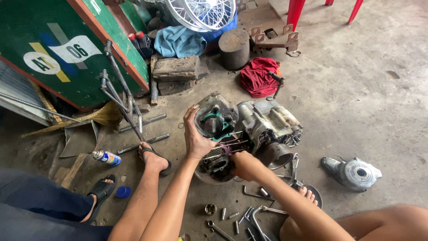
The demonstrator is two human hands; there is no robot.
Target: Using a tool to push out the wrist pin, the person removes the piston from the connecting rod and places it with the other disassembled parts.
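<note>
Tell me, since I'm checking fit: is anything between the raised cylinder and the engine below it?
Yes. The right hand sits at the long studs between the cylinder, held by the left hand, and the engine.

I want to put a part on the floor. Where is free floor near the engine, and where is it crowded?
Bare concrete lies right of the engine, between the red cloth and the grey cover. Crowded: in front of the engine, where loose tools lie, and left of the left hand, by the metal rods.
</note>
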